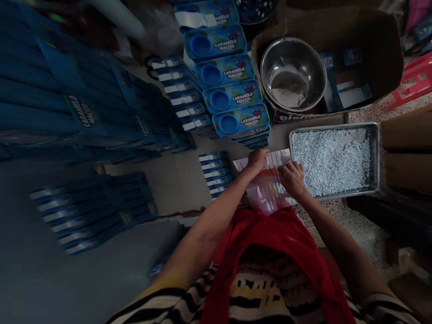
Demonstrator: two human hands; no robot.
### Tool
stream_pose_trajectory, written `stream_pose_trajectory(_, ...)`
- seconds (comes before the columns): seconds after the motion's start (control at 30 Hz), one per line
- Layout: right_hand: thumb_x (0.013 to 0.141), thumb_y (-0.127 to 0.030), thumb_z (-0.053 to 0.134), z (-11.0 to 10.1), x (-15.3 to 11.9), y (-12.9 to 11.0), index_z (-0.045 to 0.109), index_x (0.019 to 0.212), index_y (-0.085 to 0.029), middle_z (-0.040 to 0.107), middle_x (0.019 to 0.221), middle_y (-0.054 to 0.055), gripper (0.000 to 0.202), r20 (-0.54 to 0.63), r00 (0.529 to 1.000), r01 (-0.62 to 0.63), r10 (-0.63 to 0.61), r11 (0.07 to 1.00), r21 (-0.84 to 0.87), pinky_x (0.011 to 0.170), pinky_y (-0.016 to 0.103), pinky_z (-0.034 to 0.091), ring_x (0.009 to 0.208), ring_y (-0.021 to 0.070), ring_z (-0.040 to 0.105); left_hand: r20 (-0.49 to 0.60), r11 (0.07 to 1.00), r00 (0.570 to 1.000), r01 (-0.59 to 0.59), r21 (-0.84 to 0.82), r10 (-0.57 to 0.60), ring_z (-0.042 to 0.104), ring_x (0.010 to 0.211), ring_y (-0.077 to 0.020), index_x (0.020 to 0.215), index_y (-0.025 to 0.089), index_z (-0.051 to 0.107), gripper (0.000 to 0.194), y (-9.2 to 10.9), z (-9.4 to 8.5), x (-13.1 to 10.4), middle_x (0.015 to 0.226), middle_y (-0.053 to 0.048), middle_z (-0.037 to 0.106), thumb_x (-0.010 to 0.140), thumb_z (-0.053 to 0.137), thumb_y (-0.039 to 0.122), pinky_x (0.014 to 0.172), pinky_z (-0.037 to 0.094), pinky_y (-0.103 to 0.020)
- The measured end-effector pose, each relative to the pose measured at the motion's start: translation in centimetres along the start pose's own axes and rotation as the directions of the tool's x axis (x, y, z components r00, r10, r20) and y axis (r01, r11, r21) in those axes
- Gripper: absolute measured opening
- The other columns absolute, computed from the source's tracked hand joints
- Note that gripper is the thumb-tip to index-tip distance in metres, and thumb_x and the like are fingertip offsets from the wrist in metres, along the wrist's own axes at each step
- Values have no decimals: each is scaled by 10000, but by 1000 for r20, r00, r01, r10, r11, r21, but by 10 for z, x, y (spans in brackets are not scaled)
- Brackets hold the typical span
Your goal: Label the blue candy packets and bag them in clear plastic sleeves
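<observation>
Across my lap and the table edge lies a shiny pinkish sheet of packaging (268, 191), with pale strips along its far side. My left hand (258, 160) has its fingers closed at the sheet's far edge. My right hand (292, 178) is closed on the sheet's right part, fingers curled, close to the tray. What may be between the fingertips is too small to make out. Just right of my right hand stands a metal tray (378, 157) with many small pale blue and white pellets (332, 162). Left of the sheet is a small row of blue cartons (216, 173).
Blue boxes marked Caramelo Macizo (241, 121) stand in a row ahead, with taller blue stacks (84, 103) at left. A steel bowl (293, 74) sits on an open cardboard box (388, 49). Brown cartons (408, 173) flank the tray's right side.
</observation>
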State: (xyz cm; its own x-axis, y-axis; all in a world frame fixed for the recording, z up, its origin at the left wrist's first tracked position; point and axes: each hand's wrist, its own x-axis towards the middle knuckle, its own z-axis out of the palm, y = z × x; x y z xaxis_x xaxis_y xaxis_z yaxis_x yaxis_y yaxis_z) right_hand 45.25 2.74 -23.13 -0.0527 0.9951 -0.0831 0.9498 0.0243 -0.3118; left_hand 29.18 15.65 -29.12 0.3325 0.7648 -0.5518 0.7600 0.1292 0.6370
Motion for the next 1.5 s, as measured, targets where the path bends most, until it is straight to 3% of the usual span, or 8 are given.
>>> stream_pose_trajectory(0.13, 990, -304, 653, -35, -7, -5, 792, 920, -221, 674, 752, 27, 177, -69, 960, -238, 270, 923, 304, 782, 338, 378, 773, 198, 588, -65, 988, 997, -55, -148, 45, 723, 1185, -308, 1032, 181, 819, 204, 3, 9, -4, 1155, -161, 805, 952, 632, 203, 1074, 498, -398)
stream_pose_trajectory(0.33, 823, -455, 814, -100, -8, -25, 744, 850, -211, 492, 579, -75, 254, 171, 799, -440, 576, 367, 820, 534, 261, 341, 537, 114, 429, -152, 852, 986, -139, -504, 71, 737, 1230, -309, 1198, 163, 755, 460, 22, 18, -52, 1264, -193, 779, 1041, 533, 534, 1098, 564, -470)
stream_pose_trajectory(0.43, 786, -445, 850, -121, -5, -33, 735, 830, -220, 477, 574, -79, 257, 191, 797, -383, 573, 234, 894, 486, 253, 367, 513, 105, 431, -9, 574, 996, -61, -817, 93, 808, 1013, -294, 1180, 144, 736, 824, 39, 13, -76, 1088, -194, 817, 1008, 322, 835, 912, 644, -454)
stream_pose_trajectory(0.53, 761, -441, 869, -130, -2, -36, 732, 825, -226, 489, 594, -70, 263, 192, 808, -347, 556, 186, 919, 474, 257, 421, 521, 107, 462, 26, 165, 988, 1, -986, 149, 812, 1018, -295, 1090, 160, 752, 878, 58, -1, -97, 1044, -163, 826, 806, 578, 972, 890, 647, -409)
stream_pose_trajectory(0.6, 734, -443, 882, -134, 0, -36, 731, 817, -227, 501, 609, -63, 276, 194, 810, -340, 554, 172, 925, 481, 260, 440, 540, 108, 468, -40, 98, 989, -54, -994, 140, 815, 984, -273, 1038, 169, 759, 793, 69, -13, -109, 1010, -125, 830, 711, 785, 891, 874, 646, -373)
stream_pose_trajectory(0.93, 663, -538, 921, -161, 9, -55, 748, 770, -223, 515, 582, -58, 375, 193, 802, -397, 565, 264, 879, 479, 241, 451, 565, 105, 468, -182, 321, 981, -152, -935, -66, 796, 810, -214, 876, 168, 781, 414, 98, -55, -155, 853, -70, 814, 698, 956, 498, 725, 640, -313)
stream_pose_trajectory(1.13, 763, -482, 893, -219, 43, -98, 802, 791, -222, 599, 621, -23, 277, 17, 882, -242, 471, 422, 874, 458, 255, 451, 544, 111, 487, -368, 472, 929, -312, -824, -29, 745, 727, -185, 839, 213, 817, 220, 118, -135, -186, 771, -33, 779, 779, 905, 406, 711, 634, -308)
stream_pose_trajectory(1.5, 761, -376, 806, -249, 219, -130, 791, 726, -166, 573, 583, -36, 213, -60, 970, -128, 237, 702, 700, 542, 259, 338, 555, 104, 469, -490, 518, 872, -417, -747, -5, 708, 652, -134, 844, 155, 749, 205, 126, -275, -99, 726, 3, 720, 771, 901, 271, 680, 617, -259)
